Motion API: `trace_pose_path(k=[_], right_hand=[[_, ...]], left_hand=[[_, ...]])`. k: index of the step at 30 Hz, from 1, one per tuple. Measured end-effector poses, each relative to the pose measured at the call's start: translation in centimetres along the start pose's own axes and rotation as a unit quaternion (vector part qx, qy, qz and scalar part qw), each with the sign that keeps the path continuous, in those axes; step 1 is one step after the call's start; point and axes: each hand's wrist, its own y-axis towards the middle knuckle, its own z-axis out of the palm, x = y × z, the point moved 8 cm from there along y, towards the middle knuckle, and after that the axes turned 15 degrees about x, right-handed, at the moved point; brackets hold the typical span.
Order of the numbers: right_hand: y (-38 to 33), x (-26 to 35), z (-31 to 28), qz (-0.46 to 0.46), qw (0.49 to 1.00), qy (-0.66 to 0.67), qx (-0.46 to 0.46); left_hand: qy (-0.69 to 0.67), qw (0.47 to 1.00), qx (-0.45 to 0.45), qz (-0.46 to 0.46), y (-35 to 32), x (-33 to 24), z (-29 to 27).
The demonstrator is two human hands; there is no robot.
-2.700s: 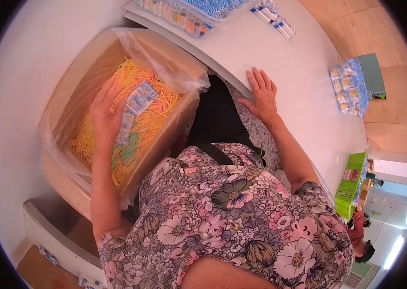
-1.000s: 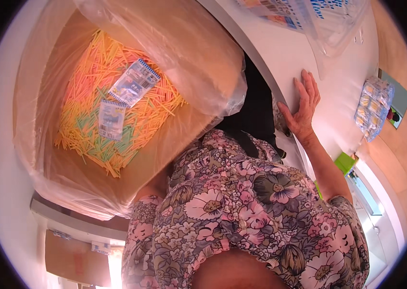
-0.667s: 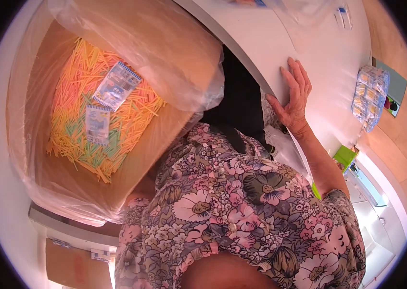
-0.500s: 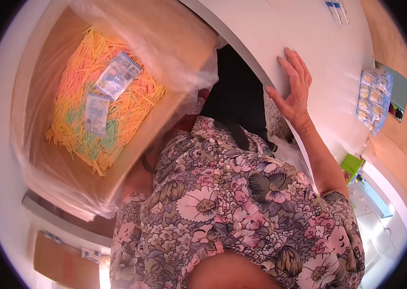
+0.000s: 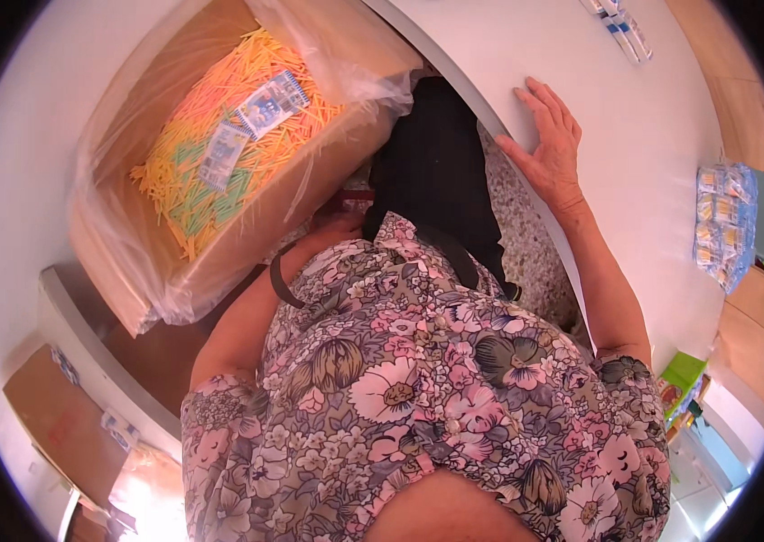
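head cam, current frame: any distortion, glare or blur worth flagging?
Head view: black fisheye rim, edge of the white table bowed; lower left blown out to white; pale sheen on the plastic liner; left hand shaded and partly hidden beside the cardboard box; right hand well lit, reasonably sharp.
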Motion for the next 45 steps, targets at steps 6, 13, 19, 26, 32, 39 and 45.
trace_pose_path(k=[6, 13, 19, 26, 32, 39, 45], right_hand=[[-0.3, 0.0, -0.1, -0.002, 1.0, -0.01, -0.019], [-1.0, -0.6, 0.1, 0.008, 1.0, -0.017, -0.021], [-0.8, -0.3, -0.3, 0.013, 0.999, -0.031, -0.012], [-0.4, 0.0, -0.2, 0.009, 0.999, -0.041, -0.004], [-0.6, -0.1, 0.2, 0.011, 0.999, -0.043, 0.0], [-0.3, -0.3, 0.3, 0.012, 0.999, -0.043, 0.0], [-0.3, 0.0, 0.1, 0.009, 0.999, -0.044, -0.007]], left_hand=[[0.19, 0.96, -0.204, -0.043, -2.1, 0.4, -2.0], [-0.079, 0.988, -0.129, -0.041, -2.2, -5.0, -4.2], [0.123, 0.979, 0.038, -0.157, -1.9, -5.9, -4.1], [0.182, 0.977, -0.002, -0.115, -1.2, -2.1, -2.7], [0.164, 0.981, 0.013, -0.101, -0.9, -0.9, -0.4], [-0.239, 0.971, 0.004, -0.016, -2.4, -3.5, -2.8], [-0.716, 0.65, -0.213, 0.139, -2.3, -8.5, -8.7]])
